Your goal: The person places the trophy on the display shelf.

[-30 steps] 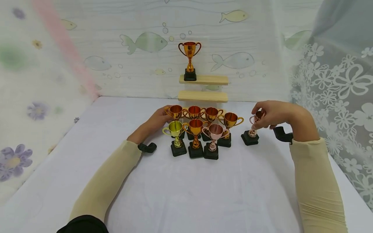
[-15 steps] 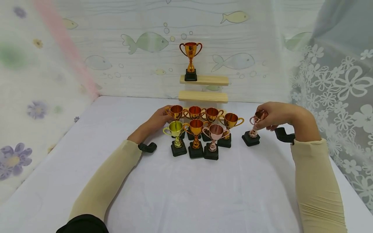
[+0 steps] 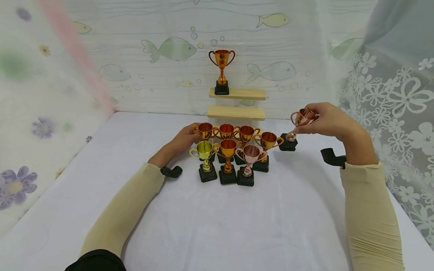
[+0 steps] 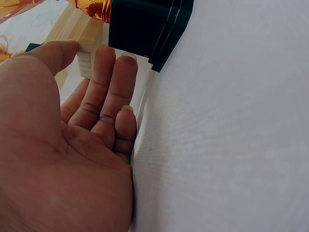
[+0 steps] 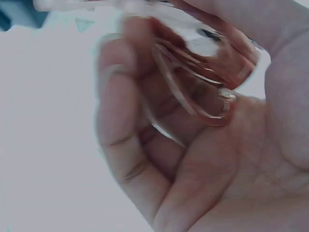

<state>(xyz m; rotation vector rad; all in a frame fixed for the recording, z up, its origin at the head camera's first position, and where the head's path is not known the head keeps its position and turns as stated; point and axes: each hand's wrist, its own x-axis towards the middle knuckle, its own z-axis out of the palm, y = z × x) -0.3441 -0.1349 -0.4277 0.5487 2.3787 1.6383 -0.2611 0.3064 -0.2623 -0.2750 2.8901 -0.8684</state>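
In the head view my right hand [image 3: 327,118] pinches a rose-gold trophy cup [image 3: 304,117] on a black base. The cup leans, its base pointing left, close to the gold trophy [image 3: 268,140] at the right of the group. Blurred in the right wrist view, its curved handle [image 5: 181,92] lies within my fingers. My left hand [image 3: 184,140] rests on the table beside the back-left gold trophy [image 3: 205,131]. The left wrist view shows its fingers loosely extended near a black base [image 4: 140,29], the thumb tip at the pale wooden stand's edge [image 4: 89,36].
A front row holds a yellow-gold trophy [image 3: 205,150], an orange-gold one [image 3: 227,148] and a rose-gold one [image 3: 251,153]. Behind them rise wooden shelves [image 3: 236,112], with one gold trophy [image 3: 222,62] on the top board [image 3: 247,93]. White cloth [image 3: 217,226] covers the table.
My right hand has raised the rose-gold trophy from the table and carried it away from me, its base shifting slightly left. My left hand stays put.
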